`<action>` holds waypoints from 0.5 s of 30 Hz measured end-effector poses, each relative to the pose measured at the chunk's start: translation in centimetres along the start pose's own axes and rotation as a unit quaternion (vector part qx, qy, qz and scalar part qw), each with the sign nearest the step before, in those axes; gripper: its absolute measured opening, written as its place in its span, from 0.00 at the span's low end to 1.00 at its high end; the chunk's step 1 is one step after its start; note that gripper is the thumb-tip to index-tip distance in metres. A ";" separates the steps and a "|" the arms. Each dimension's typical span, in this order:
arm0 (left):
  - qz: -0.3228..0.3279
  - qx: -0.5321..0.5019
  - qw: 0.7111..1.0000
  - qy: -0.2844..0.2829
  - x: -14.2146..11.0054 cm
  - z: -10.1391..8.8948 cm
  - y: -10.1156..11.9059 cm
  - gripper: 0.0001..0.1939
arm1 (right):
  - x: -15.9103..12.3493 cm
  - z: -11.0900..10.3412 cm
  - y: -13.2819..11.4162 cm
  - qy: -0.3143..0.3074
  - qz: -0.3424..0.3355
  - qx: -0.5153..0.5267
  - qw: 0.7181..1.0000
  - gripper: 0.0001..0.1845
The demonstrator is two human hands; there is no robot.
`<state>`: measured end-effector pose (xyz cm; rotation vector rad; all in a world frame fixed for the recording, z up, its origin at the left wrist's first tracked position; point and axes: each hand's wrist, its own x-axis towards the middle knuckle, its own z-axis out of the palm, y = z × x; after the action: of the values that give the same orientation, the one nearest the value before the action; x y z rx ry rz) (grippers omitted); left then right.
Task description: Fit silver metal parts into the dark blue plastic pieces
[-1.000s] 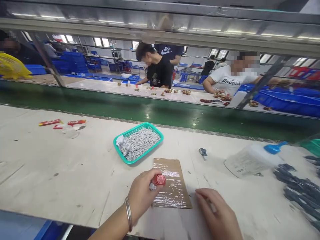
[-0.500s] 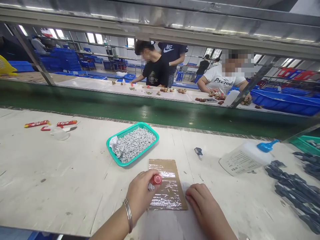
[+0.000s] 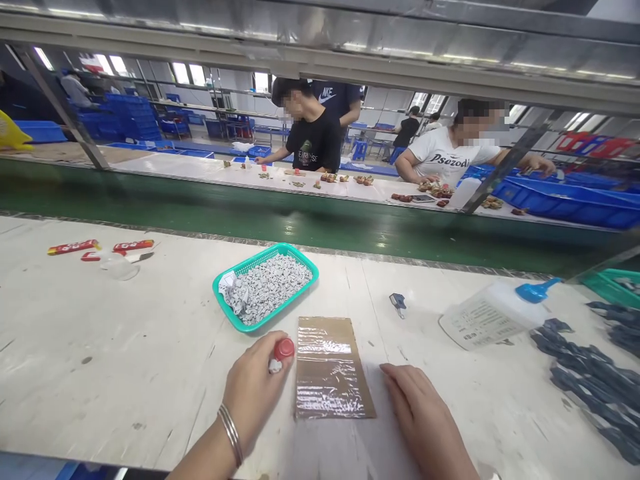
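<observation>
My left hand [image 3: 257,383] is closed around a small object with a round red top [image 3: 284,348], just left of a cardboard piece. A whitish bit shows below the red top; the rest is hidden in the fingers. The cardboard [image 3: 330,373] lies flat in front of me under shiny clear tape. To its right, my right hand [image 3: 417,407] rests on the table, fingers stretched out, with nothing visible in it. Beyond the cardboard sits a green basket [image 3: 245,328] of many small grey pieces [image 3: 275,283], with a crumpled paper at its left end.
A white bottle with a blue nozzle [image 3: 493,317] stands at the right, near dark grey parts [image 3: 575,367]. A small grey clip-like part [image 3: 398,303] lies nearer the middle. Red-yellow packets [image 3: 74,247] and a clear cup [image 3: 119,267] are at left. Co-workers sit across the green belt [image 3: 280,223].
My left hand has moved left off the cardboard with the red-topped object. My right hand has shifted slightly right, its fingers straighter. Across the belt, a co-worker's arm has reached out over a blue bin.
</observation>
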<state>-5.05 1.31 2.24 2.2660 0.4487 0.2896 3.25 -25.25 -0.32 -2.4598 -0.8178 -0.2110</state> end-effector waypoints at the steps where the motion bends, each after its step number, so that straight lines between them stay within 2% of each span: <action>1: -0.003 -0.001 1.000 0.007 -0.1 -0.1 -0.2 0.10 | 0.1 0.1 -0.1 0.000 -0.002 -0.002 1.000 0.13; 4: -0.010 -0.002 0.999 0.030 -0.8 -0.6 -0.1 0.15 | 0.3 0.0 -0.4 -0.008 0.028 0.010 1.000 0.13; 6: -0.007 -0.016 0.999 0.027 -1.7 -0.8 0.7 0.15 | 0.5 -0.3 -0.8 -0.008 0.066 0.043 0.997 0.12; 9: -0.033 -0.132 0.989 -0.052 -3.1 -0.5 2.2 0.11 | 0.6 -1.0 -2.2 -0.031 0.146 0.153 0.977 0.11; 12: -0.107 -0.278 0.940 -0.164 -3.9 0.4 3.6 0.09 | 0.7 -1.4 -4.4 -0.068 0.210 0.336 0.916 0.13; 15: -0.119 -0.335 0.912 -0.205 -4.2 1.3 4.5 0.08 | 0.6 -1.5 -6.7 -0.089 0.233 0.470 0.847 0.14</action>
<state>-7.38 -4.08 4.47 1.5191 0.3287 -0.1486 -0.20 -21.18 4.11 -1.6459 -0.2388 0.4989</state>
